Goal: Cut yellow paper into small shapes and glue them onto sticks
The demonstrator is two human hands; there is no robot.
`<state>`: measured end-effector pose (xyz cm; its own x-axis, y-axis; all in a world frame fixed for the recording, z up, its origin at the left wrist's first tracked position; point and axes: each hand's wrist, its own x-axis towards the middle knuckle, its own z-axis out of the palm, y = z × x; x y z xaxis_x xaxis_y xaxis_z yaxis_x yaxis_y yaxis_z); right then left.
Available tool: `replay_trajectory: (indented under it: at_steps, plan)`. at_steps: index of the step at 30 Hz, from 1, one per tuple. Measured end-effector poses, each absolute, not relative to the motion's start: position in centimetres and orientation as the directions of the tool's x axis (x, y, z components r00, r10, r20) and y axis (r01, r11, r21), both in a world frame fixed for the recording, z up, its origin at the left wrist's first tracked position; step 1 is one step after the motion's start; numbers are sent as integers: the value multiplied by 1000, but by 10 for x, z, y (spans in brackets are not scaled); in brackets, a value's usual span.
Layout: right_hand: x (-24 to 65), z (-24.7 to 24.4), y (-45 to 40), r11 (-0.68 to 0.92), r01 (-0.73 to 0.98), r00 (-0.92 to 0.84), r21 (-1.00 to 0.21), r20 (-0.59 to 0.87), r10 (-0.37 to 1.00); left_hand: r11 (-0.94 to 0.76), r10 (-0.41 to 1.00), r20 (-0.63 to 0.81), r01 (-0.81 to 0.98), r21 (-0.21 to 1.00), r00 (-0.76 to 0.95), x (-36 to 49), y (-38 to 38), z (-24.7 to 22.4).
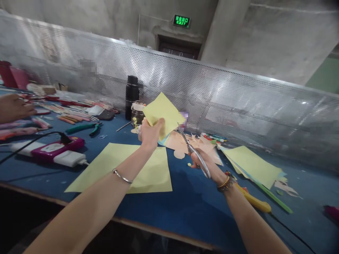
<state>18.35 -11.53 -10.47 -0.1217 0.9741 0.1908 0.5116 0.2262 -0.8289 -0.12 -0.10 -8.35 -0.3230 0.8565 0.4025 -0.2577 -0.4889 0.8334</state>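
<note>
My left hand (pixel 150 133) pinches a square piece of yellow paper (pixel 162 111) above the blue table, with the thumb on its near face. In my right hand (pixel 203 160) is a pair of silver scissors (pixel 199 160). Their tips reach the right edge of the held paper. Whether the blades are apart I cannot tell. A larger yellow sheet (pixel 150 173) lies flat beneath my left forearm. Peach paper scraps (pixel 180 143) lie on the table behind the scissors.
At right are stacked yellow sheets (pixel 255 162), a green strip (pixel 275 199) and a yellow-handled corded tool (pixel 254 201). A black bottle (pixel 131 97) and a jar (pixel 138 114) stand behind. Left are green pliers (pixel 82 127), a purple power strip (pixel 58 148) and another person's hand (pixel 16 107).
</note>
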Motion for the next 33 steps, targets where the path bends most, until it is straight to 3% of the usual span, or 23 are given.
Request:
replay_trajectory:
  at_steps: [8, 33]
  plan:
    - [182, -105, -118, 285, 408, -140, -868, 249, 958, -598, 799, 537, -253, 761, -273, -2, -12, -82]
    - [181, -104, -117, 269, 431, -116, -861, 243, 963, -591, 800, 549, -157, 791, -245, -6, -23, -75]
